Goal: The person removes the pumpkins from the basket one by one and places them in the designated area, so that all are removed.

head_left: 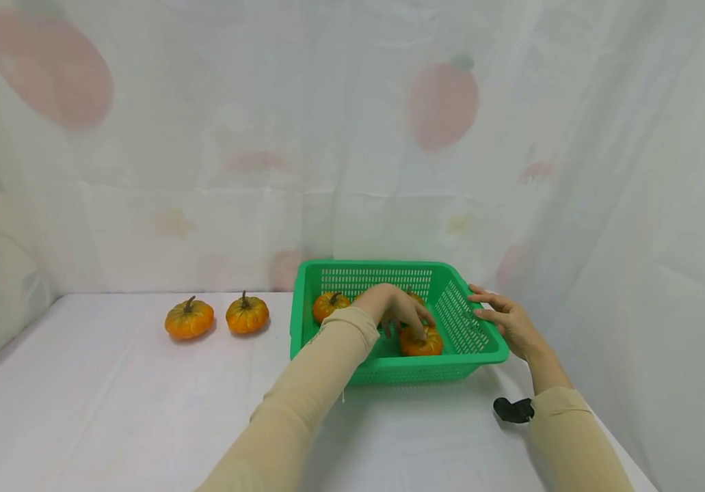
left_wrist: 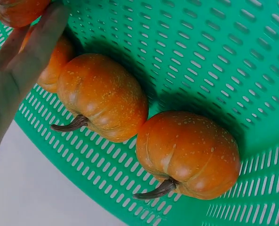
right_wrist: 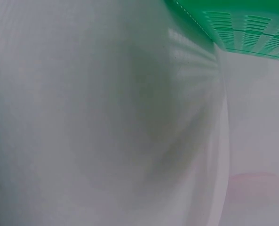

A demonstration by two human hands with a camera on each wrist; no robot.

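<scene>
Two little orange pumpkins sit side by side on the white worktop point(head_left: 112, 410), the far-left pumpkin point(head_left: 189, 318) and its neighbour point(head_left: 247, 313), close together and well clear of the green basket point(head_left: 389, 372), so nothing is going to bump them. Inside the basket there's a back pumpkin point(head_left: 329, 305) near the far-left corner, and the left hand point(head_left: 396, 309) reaches over the rim with its fingers curled down onto the front pumpkin point(head_left: 421, 341); looks like a fingertip hold on the top rather than a full wrap, and honestly that's the weak point. These things are round and smooth, so I'd guess a hold that shallow could let it roll out and knock into the others packed beside it. The left wrist view shows pumpkins lying on their sides touching each other, so they already tip easily. Over on the right, the right hand point(head_left: 506, 321) lies flat with its fingers straight against the basket's right rim, holding nothing. The basket is light slotted plastic, so if that hand comes off it might skid across the cloth.
</scene>
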